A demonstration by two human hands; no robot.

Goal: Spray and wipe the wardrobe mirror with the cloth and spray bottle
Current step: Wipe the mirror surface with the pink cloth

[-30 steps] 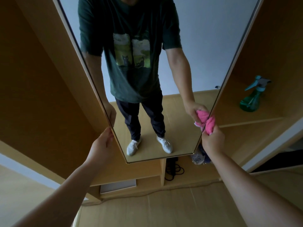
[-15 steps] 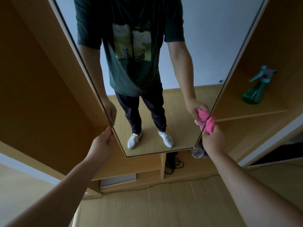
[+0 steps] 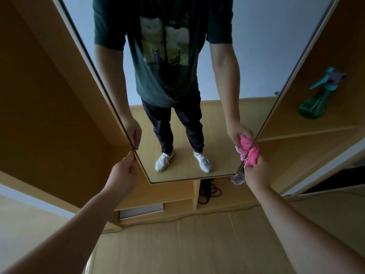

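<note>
Cloth gripped in your right hand against mirror edge, 4 o'clock; your left hand pinches the 8 o'clock edge, likely steadying it. Spray bottle idle on shelf, 2 o'clock.

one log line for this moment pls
step: wipe | left hand: holds mirror left edge | right hand: grips cloth at lower right edge | spray bottle: on shelf, untouched
</note>
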